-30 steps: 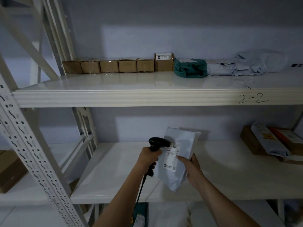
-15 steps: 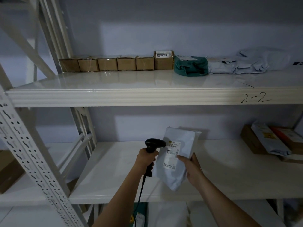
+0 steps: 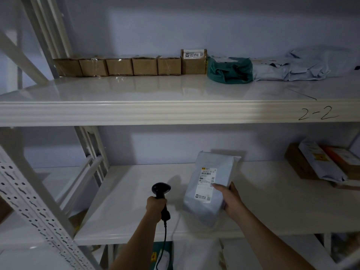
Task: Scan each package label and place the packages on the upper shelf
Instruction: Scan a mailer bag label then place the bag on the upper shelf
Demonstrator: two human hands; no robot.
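Handwritten "2-2" (image 3: 319, 115) marks the front edge of the upper shelf (image 3: 136, 112), where a row of small cardboard boxes (image 3: 128, 66), a teal bag (image 3: 229, 72) and pale mailers (image 3: 288, 70) sit against the wall. Below it, the right hand (image 3: 229, 197) grips a grey poly mailer package (image 3: 210, 191) over the lower shelf (image 3: 272, 201), its white barcode label (image 3: 207, 177) too small to read. Just beside it, the left hand (image 3: 155, 206) is closed around a black corded barcode scanner (image 3: 161, 189); more parcels (image 3: 323, 162) lie far right.
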